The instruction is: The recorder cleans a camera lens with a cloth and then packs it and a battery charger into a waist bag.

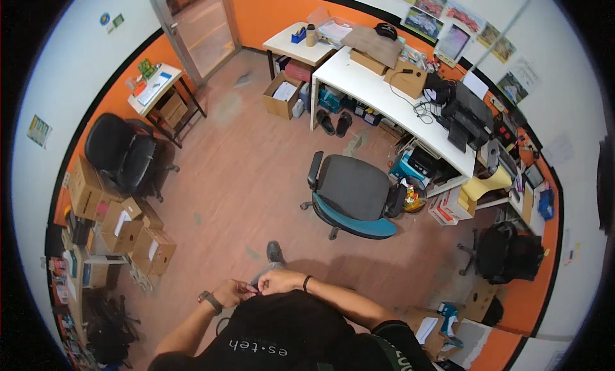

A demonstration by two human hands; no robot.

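Close in front of my black shirt (288, 329), my left hand (234, 293) and my right hand (277, 281) meet, fingertips almost touching. The fingers of both are pinched together. Something small and dark shows between them, too small to name. A watch (210, 300) sits on my left wrist, and a dark band (307, 282) circles the right one. Just beyond the hands, a dark shoe (274, 251) of mine stands on the reddish floor (218, 198).
Ahead to the right is a grey and teal office chair (352, 191) beside a long white desk (384, 92) carrying a printer (471, 111). Black chairs stand left (128, 150) and right (506, 252). Cardboard boxes (152, 250) pile up at left. A glass door (202, 34) is far off.
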